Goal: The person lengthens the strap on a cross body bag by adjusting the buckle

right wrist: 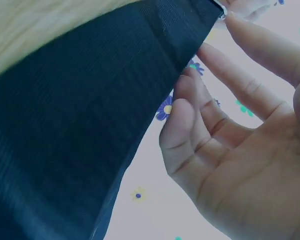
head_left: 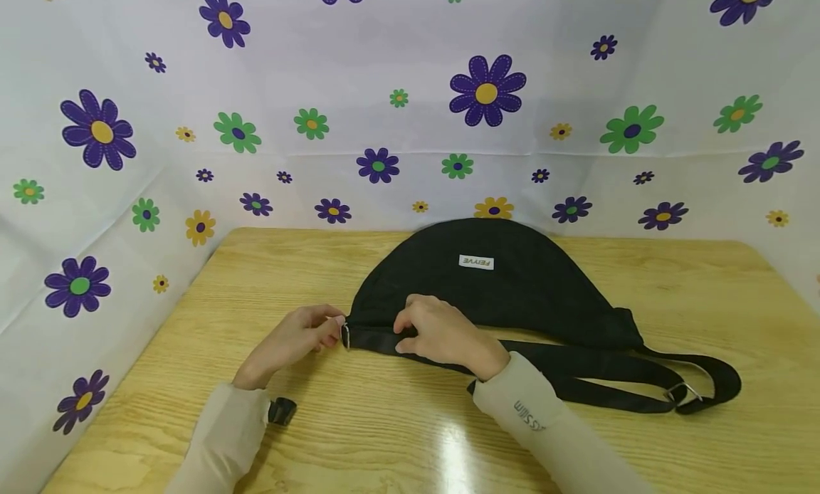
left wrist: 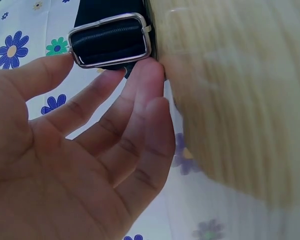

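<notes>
A black half-moon fabric bag (head_left: 512, 295) with a white label lies on the table, the label's lettering upside down. Along its lower edge runs a black strap (head_left: 378, 341) threaded through a rectangular metal slide buckle (left wrist: 110, 40). My left hand (head_left: 297, 337) is at the bag's left corner, pinching the buckle with thumb and fingertips. Over the strap, right of the buckle, hovers my right hand (head_left: 442, 334), fingers bent loosely with a gap between thumb and forefinger. The right wrist view shows its fingertips beside the strap's edge.
A looped strap with a second metal buckle (head_left: 684, 392) trails to the right on the wooden table (head_left: 359, 437). A flower-printed white cloth (head_left: 410, 67) hangs behind and to the sides. A small black piece (head_left: 282, 411) shows beside the left sleeve.
</notes>
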The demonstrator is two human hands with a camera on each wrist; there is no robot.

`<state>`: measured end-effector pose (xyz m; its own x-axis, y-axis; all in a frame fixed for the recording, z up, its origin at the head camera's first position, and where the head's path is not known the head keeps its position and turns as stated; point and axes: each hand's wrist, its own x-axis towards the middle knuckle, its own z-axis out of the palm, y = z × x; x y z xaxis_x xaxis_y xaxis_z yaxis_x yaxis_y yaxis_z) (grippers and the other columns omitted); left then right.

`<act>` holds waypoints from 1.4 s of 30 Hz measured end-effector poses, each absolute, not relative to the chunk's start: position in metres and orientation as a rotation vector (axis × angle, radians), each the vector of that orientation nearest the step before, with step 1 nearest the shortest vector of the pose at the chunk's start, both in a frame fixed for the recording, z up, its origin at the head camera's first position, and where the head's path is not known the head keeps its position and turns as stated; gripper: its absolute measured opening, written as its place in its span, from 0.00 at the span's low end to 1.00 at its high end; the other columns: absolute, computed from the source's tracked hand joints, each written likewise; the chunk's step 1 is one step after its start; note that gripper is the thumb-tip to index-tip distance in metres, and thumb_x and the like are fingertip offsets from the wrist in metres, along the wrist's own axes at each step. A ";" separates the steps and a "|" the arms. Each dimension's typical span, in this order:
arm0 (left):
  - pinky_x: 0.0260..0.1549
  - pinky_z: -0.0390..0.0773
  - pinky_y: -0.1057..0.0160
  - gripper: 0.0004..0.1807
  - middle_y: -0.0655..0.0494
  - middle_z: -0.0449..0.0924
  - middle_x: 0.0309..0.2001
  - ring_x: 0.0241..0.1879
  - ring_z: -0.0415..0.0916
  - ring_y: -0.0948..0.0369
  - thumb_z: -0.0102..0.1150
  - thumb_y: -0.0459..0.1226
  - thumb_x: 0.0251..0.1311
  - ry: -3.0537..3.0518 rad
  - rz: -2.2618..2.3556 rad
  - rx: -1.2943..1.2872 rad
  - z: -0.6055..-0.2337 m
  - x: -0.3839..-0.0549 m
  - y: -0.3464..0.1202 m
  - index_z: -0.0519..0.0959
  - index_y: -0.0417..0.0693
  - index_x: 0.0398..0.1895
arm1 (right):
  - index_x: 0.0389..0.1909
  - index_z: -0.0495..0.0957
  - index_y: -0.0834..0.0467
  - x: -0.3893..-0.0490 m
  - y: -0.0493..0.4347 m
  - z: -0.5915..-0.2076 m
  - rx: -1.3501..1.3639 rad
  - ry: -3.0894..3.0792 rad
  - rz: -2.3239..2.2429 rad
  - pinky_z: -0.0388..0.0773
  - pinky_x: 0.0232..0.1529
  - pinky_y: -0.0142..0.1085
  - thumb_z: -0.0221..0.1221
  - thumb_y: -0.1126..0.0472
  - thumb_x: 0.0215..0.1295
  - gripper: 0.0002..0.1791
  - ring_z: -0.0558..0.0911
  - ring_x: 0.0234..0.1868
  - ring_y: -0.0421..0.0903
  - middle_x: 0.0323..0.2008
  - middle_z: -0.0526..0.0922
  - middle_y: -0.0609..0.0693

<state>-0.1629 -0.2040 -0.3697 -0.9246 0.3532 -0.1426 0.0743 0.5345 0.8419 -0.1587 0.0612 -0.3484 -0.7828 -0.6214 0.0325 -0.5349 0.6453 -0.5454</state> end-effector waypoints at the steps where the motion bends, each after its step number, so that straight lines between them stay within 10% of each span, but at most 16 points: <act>1: 0.30 0.77 0.64 0.19 0.49 0.81 0.37 0.35 0.77 0.57 0.51 0.38 0.77 2.479 1.338 0.356 -0.370 -0.163 -0.204 0.77 0.30 0.57 | 0.45 0.87 0.60 -0.158 0.059 -0.349 -0.956 2.713 -0.806 0.76 0.40 0.40 0.70 0.62 0.63 0.11 0.75 0.38 0.47 0.38 0.76 0.49; 42: 0.43 0.85 0.57 0.21 0.41 0.77 0.42 0.37 0.85 0.49 0.55 0.33 0.74 2.261 1.546 0.321 -0.375 -0.170 -0.203 0.70 0.28 0.64 | 0.42 0.86 0.64 -0.184 0.038 -0.363 -0.709 2.478 -1.114 0.80 0.41 0.38 0.62 0.69 0.70 0.06 0.82 0.38 0.48 0.41 0.86 0.55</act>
<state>-0.1700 -0.2033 -0.3746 -0.9010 0.3940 -0.1814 -0.0262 0.3679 0.9295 -0.1841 0.0384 -0.3628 -0.8211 -0.5630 -0.0940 -0.3033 0.5698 -0.7637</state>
